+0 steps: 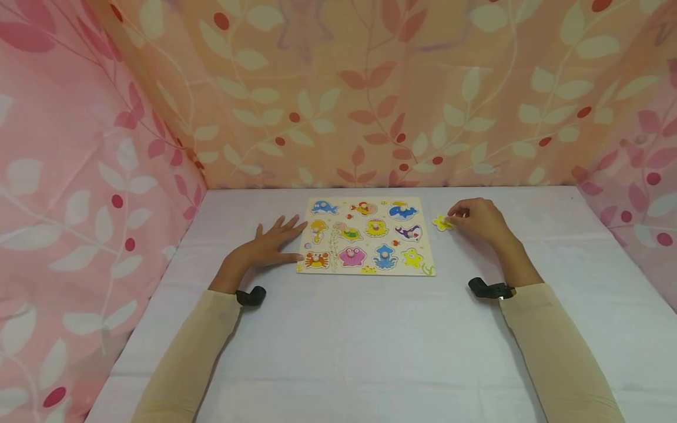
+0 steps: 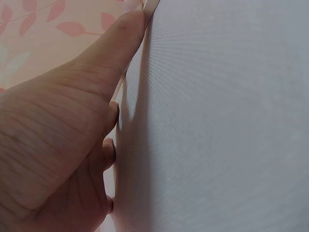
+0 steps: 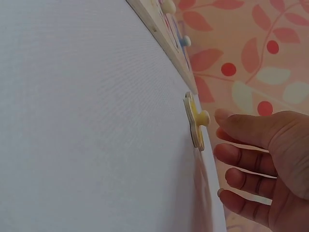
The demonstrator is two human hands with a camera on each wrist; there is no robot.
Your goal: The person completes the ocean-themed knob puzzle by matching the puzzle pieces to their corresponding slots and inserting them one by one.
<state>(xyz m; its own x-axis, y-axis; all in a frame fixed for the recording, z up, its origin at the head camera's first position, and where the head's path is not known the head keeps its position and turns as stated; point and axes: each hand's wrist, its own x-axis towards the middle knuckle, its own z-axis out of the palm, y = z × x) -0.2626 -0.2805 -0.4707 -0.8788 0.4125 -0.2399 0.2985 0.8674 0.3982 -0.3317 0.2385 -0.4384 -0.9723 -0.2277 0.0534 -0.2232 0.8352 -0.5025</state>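
A wooden knob puzzle board [image 1: 425, 247] printed with sea animals lies flat on the table. My left hand [image 1: 268, 245] rests at its left edge, fingers spread and thumb tip at the rim; in the left wrist view that thumb [image 2: 118, 43] reaches the board's side. Off the board's right edge lies a yellow star-shaped puzzle piece [image 1: 440, 223] with a round knob [image 3: 204, 117]. My right hand [image 1: 478, 218] is beside this piece, fingers loosely bent. In the right wrist view a small gap shows between the thumb tip [image 3: 223, 116] and the knob.
Knobbed pieces such as a crab [image 1: 316, 259], a pink shell [image 1: 352, 257] and a blue squid [image 1: 385, 257] sit in the board. A yellow star shape [image 1: 412, 258] without a knob marks its lower right. Patterned cloth [image 1: 338, 117] walls the white table [image 1: 359, 341].
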